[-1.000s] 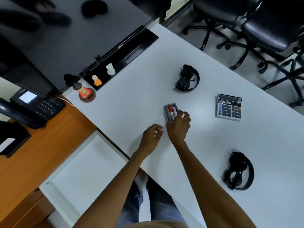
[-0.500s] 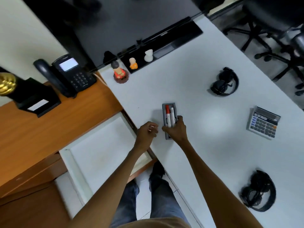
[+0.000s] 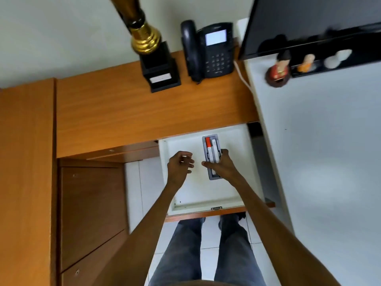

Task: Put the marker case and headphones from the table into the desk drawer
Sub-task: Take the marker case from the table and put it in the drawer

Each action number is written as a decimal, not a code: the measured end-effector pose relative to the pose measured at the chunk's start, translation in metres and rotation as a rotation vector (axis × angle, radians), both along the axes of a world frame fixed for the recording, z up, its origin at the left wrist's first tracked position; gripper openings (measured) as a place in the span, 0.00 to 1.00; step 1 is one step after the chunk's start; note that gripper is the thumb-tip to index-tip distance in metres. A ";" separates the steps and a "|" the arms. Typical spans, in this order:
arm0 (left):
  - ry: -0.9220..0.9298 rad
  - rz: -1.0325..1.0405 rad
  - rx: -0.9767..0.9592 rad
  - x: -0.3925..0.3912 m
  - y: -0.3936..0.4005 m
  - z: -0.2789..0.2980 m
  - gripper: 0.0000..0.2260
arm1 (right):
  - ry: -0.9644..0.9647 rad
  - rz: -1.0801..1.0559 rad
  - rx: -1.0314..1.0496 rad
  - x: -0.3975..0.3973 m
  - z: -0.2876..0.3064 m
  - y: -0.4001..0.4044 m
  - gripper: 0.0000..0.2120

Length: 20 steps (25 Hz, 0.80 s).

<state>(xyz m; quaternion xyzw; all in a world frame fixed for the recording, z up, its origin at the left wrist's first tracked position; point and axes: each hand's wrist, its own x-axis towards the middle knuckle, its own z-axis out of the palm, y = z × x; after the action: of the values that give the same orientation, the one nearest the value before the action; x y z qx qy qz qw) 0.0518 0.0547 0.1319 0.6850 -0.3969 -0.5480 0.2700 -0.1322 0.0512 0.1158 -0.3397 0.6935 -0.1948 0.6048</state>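
The grey marker case (image 3: 210,147), with a red and a white marker in it, is over the inside of the open white desk drawer (image 3: 206,201). My right hand (image 3: 223,167) grips the case around its near half. Whether the case rests on the drawer floor I cannot tell. To its left, my left hand (image 3: 179,167) hovers over the drawer with fingers loosely curled and nothing in it. No headphones are in view.
The white table (image 3: 321,141) lies to the right, with small figurines (image 3: 278,69) and a dark monitor (image 3: 309,23) at its far edge. A wooden side desk (image 3: 134,112) behind the drawer carries a black phone (image 3: 208,52) and a gold trophy (image 3: 152,54).
My right hand has carried the marker case from the white table leftward to above the open drawer. My left hand moved along beside it. My view swung left, so the headphones and calculator left the frame.
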 end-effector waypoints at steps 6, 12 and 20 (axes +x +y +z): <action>-0.009 0.185 0.108 0.077 -0.005 -0.051 0.09 | -0.007 0.076 0.152 0.104 -0.075 -0.024 0.36; 0.017 0.221 0.129 0.087 -0.012 -0.084 0.09 | 0.114 0.074 0.129 0.143 -0.110 -0.034 0.36; -0.067 0.079 0.182 0.071 -0.009 -0.070 0.11 | 0.182 0.100 0.093 0.128 -0.083 -0.016 0.31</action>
<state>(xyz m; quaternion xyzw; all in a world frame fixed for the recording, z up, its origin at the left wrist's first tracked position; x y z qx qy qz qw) 0.1225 0.0462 0.0615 0.7397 -0.3271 -0.5474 0.2147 -0.0045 0.0356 0.0327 -0.3620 0.7358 -0.1004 0.5635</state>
